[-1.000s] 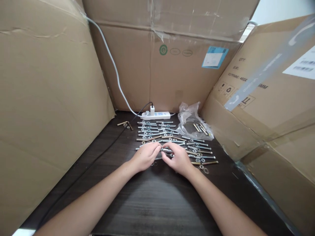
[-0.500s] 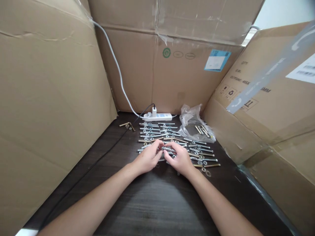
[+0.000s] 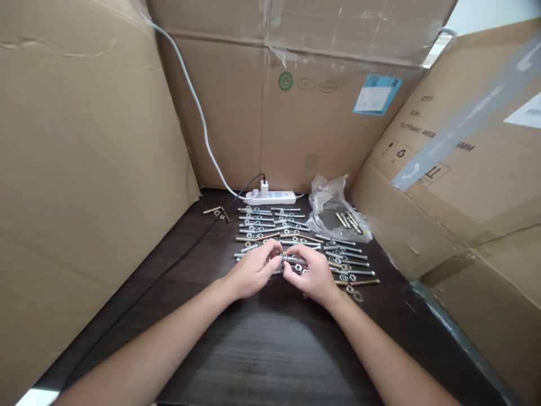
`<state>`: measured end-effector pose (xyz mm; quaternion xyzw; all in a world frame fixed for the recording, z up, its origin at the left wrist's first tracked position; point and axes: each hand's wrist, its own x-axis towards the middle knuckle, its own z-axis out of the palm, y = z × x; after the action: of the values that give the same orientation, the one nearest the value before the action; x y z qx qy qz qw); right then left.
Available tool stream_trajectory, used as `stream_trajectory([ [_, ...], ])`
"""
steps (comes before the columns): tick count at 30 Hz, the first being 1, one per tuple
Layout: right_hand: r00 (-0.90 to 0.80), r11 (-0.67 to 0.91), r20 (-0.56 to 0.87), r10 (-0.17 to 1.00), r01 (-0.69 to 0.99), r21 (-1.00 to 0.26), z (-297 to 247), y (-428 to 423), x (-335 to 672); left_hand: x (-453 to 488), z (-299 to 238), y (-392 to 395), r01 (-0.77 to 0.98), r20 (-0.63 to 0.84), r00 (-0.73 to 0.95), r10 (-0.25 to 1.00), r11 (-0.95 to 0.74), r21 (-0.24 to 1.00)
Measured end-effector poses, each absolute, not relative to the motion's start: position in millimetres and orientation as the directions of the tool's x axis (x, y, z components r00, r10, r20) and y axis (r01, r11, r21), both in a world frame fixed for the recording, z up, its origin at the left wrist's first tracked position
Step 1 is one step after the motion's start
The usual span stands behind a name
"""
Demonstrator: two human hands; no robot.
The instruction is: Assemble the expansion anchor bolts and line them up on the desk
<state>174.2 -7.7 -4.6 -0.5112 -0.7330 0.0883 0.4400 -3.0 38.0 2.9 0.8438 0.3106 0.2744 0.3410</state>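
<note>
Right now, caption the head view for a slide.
Left hand and right hand pinch one small silver metal bolt over rows of silver bolts and washers on a dark wooden table.

One head-worn camera looks forward and down from the near edge of the worktop (image 3: pixel 270 349) toward its far edge, close above the left hand (image 3: pixel 252 274) and right hand (image 3: pixel 313 277).

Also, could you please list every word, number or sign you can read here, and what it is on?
"QTY": right cardboard box.
"465X", "5MM": same box, either side of tape.
"e" in a green circle: back cardboard box.
Too blurred to read: blue label, white label.
No text legible: bolt in left hand and right hand.
</note>
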Motion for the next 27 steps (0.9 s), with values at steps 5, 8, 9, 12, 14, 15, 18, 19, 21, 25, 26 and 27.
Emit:
stream_trajectory([
  [5, -0.063, 0.452, 0.565, 0.823, 0.673, -0.585, -1.6, -8.0, 175.8, -2.5, 4.8, 34.2, 0.362, 0.242, 0.668, 0.704, -0.591, 0.721],
  [8, -0.068, 0.461, 0.566, 0.821, 0.665, -0.588, -1.4, -8.7, 175.2, -1.7, 5.7, 34.8, 0.364, 0.251, 0.677, 0.691, -0.612, 0.702],
  [9, -0.068, 0.462, 0.567, 0.821, 0.663, -0.589, -1.6, -9.0, 174.8, -1.6, 5.7, 35.4, 0.366, 0.251, 0.682, 0.687, -0.618, 0.696],
  [12, -0.076, 0.475, 0.576, 0.814, 0.657, -0.585, -2.7, -9.9, 173.9, -1.4, 4.3, 37.8, 0.401, 0.235, 0.697, 0.677, -0.640, 0.655],
  [14, -0.087, 0.484, 0.579, 0.811, 0.656, -0.579, -3.4, -10.2, 173.7, -1.0, 2.6, 38.7, 0.446, 0.218, 0.702, 0.678, -0.657, 0.608],
  [15, -0.090, 0.485, 0.579, 0.811, 0.657, -0.577, -3.8, -10.2, 173.7, -0.7, 1.9, 38.8, 0.462, 0.211, 0.704, 0.678, -0.663, 0.589],
  [18, -0.090, 0.477, 0.571, 0.816, 0.662, -0.578, -5.1, -9.6, 174.0, 0.4, 1.2, 36.8, 0.463, 0.213, 0.699, 0.683, -0.659, 0.593],
  [19, -0.089, 0.475, 0.569, 0.818, 0.662, -0.580, -5.5, -9.3, 174.1, 0.8, 1.7, 35.8, 0.449, 0.221, 0.692, 0.688, -0.649, 0.614],
  [21, -0.087, 0.474, 0.565, 0.821, 0.655, -0.588, -6.2, -8.7, 174.2, 1.1, 3.3, 33.9, 0.418, 0.241, 0.672, 0.700, -0.627, 0.657],
  [25, -0.115, 0.483, 0.547, 0.829, 0.640, -0.598, -6.2, -8.6, 174.1, 0.5, 4.8, 33.2, 0.392, 0.245, 0.665, 0.706, -0.609, 0.690],
  [26, -0.127, 0.487, 0.543, 0.830, 0.638, -0.596, -6.0, -8.6, 174.1, 0.4, 4.1, 33.7, 0.393, 0.236, 0.669, 0.705, -0.605, 0.693],
  [27, -0.138, 0.494, 0.542, 0.829, 0.636, -0.593, -5.8, -8.5, 174.0, 0.3, 3.2, 34.4, 0.392, 0.230, 0.672, 0.704, -0.601, 0.696],
])
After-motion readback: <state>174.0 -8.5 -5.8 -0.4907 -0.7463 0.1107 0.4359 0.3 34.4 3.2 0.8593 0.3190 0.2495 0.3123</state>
